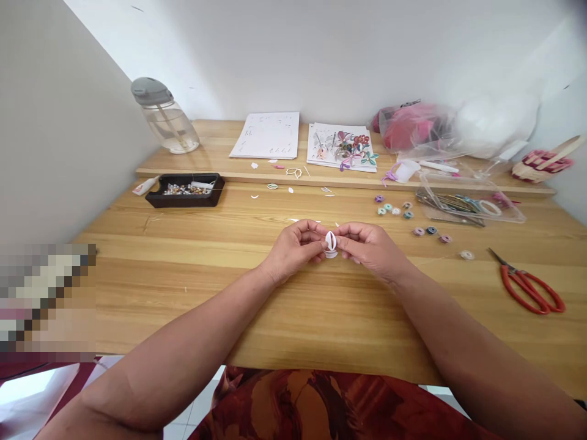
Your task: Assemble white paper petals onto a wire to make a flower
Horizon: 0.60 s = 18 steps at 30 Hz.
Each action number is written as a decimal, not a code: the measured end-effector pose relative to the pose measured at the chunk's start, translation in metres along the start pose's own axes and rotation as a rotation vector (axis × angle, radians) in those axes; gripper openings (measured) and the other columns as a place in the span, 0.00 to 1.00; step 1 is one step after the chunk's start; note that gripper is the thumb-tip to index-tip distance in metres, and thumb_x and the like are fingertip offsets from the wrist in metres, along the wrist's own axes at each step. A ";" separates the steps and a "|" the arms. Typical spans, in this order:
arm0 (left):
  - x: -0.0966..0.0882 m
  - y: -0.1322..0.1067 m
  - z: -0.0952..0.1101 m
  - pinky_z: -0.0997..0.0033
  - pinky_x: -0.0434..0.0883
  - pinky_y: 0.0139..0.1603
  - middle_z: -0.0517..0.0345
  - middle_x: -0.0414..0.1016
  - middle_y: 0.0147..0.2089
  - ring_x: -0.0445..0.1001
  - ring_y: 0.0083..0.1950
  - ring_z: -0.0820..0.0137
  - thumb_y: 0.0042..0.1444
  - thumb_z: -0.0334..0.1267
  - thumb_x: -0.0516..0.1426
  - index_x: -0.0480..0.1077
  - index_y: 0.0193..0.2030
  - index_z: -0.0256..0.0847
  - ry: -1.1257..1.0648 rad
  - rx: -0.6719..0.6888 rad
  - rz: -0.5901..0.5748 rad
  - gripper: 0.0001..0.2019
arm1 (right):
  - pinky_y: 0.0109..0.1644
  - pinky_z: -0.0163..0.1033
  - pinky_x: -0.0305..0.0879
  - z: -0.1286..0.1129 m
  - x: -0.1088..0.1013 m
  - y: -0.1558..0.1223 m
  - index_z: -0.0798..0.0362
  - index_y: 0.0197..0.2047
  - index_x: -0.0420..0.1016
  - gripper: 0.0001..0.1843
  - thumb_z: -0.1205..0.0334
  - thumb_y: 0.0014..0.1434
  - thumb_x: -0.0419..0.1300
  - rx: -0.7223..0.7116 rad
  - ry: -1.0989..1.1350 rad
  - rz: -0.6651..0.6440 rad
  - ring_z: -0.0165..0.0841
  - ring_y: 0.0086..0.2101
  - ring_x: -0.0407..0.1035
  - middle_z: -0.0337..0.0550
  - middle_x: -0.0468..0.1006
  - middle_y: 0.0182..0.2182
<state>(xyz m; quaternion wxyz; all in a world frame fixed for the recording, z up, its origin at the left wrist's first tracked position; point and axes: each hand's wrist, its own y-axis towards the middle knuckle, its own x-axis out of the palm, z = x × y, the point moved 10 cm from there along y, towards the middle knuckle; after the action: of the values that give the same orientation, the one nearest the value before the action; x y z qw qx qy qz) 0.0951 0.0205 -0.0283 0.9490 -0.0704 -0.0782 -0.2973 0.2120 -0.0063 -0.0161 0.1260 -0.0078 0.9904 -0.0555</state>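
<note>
Near the middle of the wooden table, my left hand (300, 247) and my right hand (367, 247) meet around a small white leaf-shaped paper piece (331, 241) with a slit opening in its centre. The fingertips of both hands pinch it from either side. Just below the piece, another white paper bit (331, 254) shows; I cannot tell whether it is held or lies on the table. A few thin white slips lie behind my fingers, partly hidden by them.
Red-handled scissors (532, 284) lie at right, near several thread bobbins (431, 230). Farther back are a clear plastic tray (499, 208) of tools, a black bead box (183, 190), a water bottle (167, 119), paper sheets (266, 135) and a small woven basket (541, 165).
</note>
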 end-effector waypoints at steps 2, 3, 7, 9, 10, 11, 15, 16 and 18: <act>-0.001 0.000 0.000 0.75 0.70 0.30 0.56 0.76 0.31 0.72 0.28 0.75 0.47 0.41 0.66 0.68 0.40 0.36 0.018 0.005 0.009 0.17 | 0.23 0.32 0.57 0.001 0.001 0.000 0.56 0.40 0.79 0.19 0.49 0.52 0.65 0.017 0.016 -0.007 0.26 0.22 0.64 0.41 0.76 0.24; -0.002 0.000 0.000 0.75 0.70 0.30 0.56 0.76 0.31 0.72 0.28 0.75 0.47 0.42 0.66 0.68 0.40 0.36 0.027 0.009 0.013 0.17 | 0.23 0.32 0.57 0.001 0.002 -0.001 0.56 0.40 0.79 0.19 0.49 0.51 0.65 0.020 0.029 -0.011 0.26 0.22 0.63 0.41 0.76 0.24; -0.003 0.001 0.002 0.74 0.70 0.30 0.56 0.76 0.31 0.74 0.30 0.73 0.47 0.42 0.66 0.67 0.40 0.37 0.066 0.029 0.015 0.17 | 0.23 0.32 0.57 0.001 0.005 -0.001 0.56 0.39 0.79 0.19 0.50 0.50 0.66 0.015 0.069 -0.025 0.25 0.23 0.64 0.43 0.78 0.29; -0.004 0.001 0.002 0.74 0.70 0.30 0.56 0.76 0.30 0.74 0.29 0.73 0.47 0.42 0.65 0.67 0.40 0.37 0.086 0.036 0.017 0.17 | 0.23 0.32 0.57 0.003 0.006 0.000 0.56 0.39 0.79 0.19 0.50 0.50 0.66 0.028 0.078 -0.028 0.25 0.23 0.63 0.43 0.78 0.29; -0.004 0.001 0.002 0.74 0.70 0.30 0.57 0.75 0.30 0.73 0.29 0.73 0.47 0.42 0.65 0.67 0.40 0.37 0.093 0.038 0.019 0.17 | 0.23 0.32 0.57 0.005 0.007 0.000 0.56 0.39 0.79 0.19 0.50 0.50 0.66 0.036 0.082 -0.029 0.25 0.23 0.63 0.43 0.78 0.29; -0.005 0.002 0.001 0.74 0.70 0.30 0.57 0.75 0.29 0.73 0.29 0.73 0.47 0.42 0.65 0.67 0.40 0.37 0.096 0.039 0.019 0.17 | 0.23 0.32 0.57 0.006 0.007 0.000 0.56 0.39 0.79 0.19 0.50 0.50 0.67 0.042 0.088 -0.030 0.25 0.23 0.63 0.42 0.78 0.28; -0.004 0.002 0.001 0.74 0.69 0.29 0.57 0.75 0.30 0.72 0.28 0.73 0.47 0.42 0.65 0.67 0.39 0.37 0.089 0.045 0.010 0.17 | 0.23 0.32 0.56 0.008 0.009 0.001 0.56 0.39 0.79 0.18 0.51 0.50 0.67 0.046 0.123 -0.043 0.25 0.23 0.63 0.42 0.77 0.27; -0.004 0.002 0.002 0.74 0.69 0.29 0.57 0.75 0.30 0.72 0.28 0.73 0.47 0.42 0.65 0.67 0.39 0.37 0.092 0.043 0.012 0.17 | 0.23 0.32 0.55 0.008 0.009 0.001 0.56 0.39 0.78 0.18 0.51 0.50 0.67 0.044 0.129 -0.050 0.25 0.23 0.63 0.42 0.77 0.27; -0.003 0.001 0.003 0.74 0.69 0.29 0.56 0.75 0.29 0.72 0.28 0.73 0.47 0.42 0.65 0.66 0.39 0.37 0.105 0.036 0.020 0.17 | 0.23 0.32 0.55 0.009 0.010 0.001 0.55 0.39 0.78 0.17 0.52 0.51 0.67 0.041 0.132 -0.062 0.25 0.23 0.62 0.41 0.76 0.27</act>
<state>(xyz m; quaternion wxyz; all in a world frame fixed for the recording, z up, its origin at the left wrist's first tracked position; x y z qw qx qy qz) 0.0927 0.0238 -0.0262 0.9558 -0.0384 -0.0331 -0.2897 0.2048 -0.0068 -0.0274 0.0588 -0.0320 0.9946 -0.0798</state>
